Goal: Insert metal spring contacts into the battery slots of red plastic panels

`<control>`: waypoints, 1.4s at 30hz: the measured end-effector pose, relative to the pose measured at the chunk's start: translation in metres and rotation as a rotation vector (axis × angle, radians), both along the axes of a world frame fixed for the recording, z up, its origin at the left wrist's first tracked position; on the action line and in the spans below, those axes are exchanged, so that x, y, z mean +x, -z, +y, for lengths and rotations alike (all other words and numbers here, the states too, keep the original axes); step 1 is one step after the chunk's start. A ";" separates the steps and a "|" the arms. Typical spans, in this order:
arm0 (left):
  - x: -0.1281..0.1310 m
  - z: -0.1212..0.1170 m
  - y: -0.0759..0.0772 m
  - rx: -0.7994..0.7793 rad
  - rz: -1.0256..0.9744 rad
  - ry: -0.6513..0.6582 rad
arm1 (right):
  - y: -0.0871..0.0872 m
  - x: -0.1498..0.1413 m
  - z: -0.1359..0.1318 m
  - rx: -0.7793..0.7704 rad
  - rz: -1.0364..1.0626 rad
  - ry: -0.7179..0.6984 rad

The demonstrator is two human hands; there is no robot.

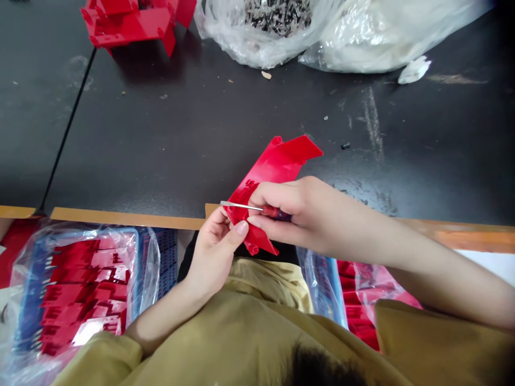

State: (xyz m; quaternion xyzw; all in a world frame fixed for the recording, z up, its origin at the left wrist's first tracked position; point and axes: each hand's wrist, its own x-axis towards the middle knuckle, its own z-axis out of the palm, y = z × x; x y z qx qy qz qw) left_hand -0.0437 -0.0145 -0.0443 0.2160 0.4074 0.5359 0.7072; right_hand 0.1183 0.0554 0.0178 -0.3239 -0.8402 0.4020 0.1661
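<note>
A red plastic part [277,163] with angled ends is held over the table's front edge. My left hand [215,246] is closed on its near left side, the thumb pressed on the surface. My right hand [295,212] is closed round the dark red handle of a flat-blade screwdriver [243,206]. The blade points left across the part, its tip close to my left fingers. Fingers of my right hand also reach over the part; whether they grip it I cannot tell.
Red parts [132,24] stand at the back left, beside a clear bag [257,51] of small dark metal-looking pieces and another plastic bag [362,43]. Below the table edge, a blue crate [137,257] of red parts is at left, another blue crate [336,284] at right.
</note>
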 end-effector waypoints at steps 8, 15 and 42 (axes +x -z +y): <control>-0.013 0.007 0.003 -0.016 -0.104 0.199 | -0.002 0.001 0.001 -0.064 0.003 -0.024; -0.009 0.008 0.002 0.008 -0.126 0.139 | -0.003 0.002 0.000 -0.112 0.050 0.025; 0.002 -0.003 -0.003 -0.065 0.037 -0.020 | 0.046 0.015 -0.053 0.159 0.273 0.336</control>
